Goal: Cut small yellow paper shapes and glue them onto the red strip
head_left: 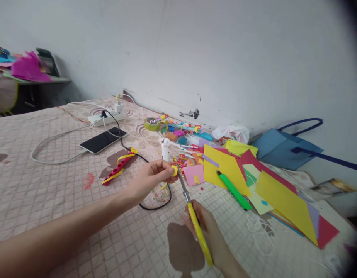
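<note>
Between the thumb and fingers of my left hand [155, 173] is a small piece of yellow paper [174, 170]. My right hand [204, 224] is wrapped round the yellow handles of a pair of scissors [186, 195]. The blades point up and away from me, their tips at the right edge of the yellow piece. Whether they touch it I cannot tell. Just beyond my left hand stands a white glue gun [165, 148], its lower part hidden by the fingers. Small coloured paper bits [182, 160] lie behind the scissor tips.
Coloured paper sheets [221, 170] and a green cutter [233, 190] lie at right, near a blue bag [285, 148]. At left are a phone [103, 140] on a white cable, a power strip [106, 119] and a red strip with yellow ribbon [119, 166]. A black cord [155, 209] loops below my left hand.
</note>
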A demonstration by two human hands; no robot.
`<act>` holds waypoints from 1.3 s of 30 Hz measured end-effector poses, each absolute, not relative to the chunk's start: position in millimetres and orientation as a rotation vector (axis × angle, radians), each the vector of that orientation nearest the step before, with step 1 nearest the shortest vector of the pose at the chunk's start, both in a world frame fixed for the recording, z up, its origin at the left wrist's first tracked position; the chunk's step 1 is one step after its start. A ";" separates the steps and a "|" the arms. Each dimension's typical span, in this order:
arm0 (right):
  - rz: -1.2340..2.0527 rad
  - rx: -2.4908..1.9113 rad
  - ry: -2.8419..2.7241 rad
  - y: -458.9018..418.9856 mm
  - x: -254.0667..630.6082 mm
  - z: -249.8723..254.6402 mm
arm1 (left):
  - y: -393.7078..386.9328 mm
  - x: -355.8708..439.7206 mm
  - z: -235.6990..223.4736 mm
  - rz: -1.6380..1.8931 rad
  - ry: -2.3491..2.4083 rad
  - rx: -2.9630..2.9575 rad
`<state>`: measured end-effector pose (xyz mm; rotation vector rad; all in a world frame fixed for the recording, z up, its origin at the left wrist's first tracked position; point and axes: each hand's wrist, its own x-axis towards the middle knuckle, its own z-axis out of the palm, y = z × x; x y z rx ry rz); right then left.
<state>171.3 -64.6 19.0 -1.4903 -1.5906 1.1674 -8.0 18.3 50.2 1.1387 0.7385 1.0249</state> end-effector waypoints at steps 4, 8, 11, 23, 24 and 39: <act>1.160 -1.511 -1.585 -65.4 171.5 19.3 | 18.6 -8.3 49.3 1.027 0.737 1.131; 1.135 -1.536 -1.595 -65.3 172.2 18.6 | 19.0 -8.5 48.4 1.036 0.739 1.121; 1.134 -1.534 -1.595 -65.1 172.2 17.9 | 19.8 -8.9 47.2 1.035 0.732 1.115; 1.061 -1.549 -1.659 -63.8 173.4 16.1 | 22.1 -8.9 44.5 1.049 0.724 1.099; 1.046 -1.549 -1.662 -63.8 173.3 16.1 | 22.2 -8.8 44.1 1.050 0.722 1.096; 1.028 -1.513 -1.673 -63.6 174.9 12.7 | 23.4 -9.7 47.6 1.055 0.714 1.074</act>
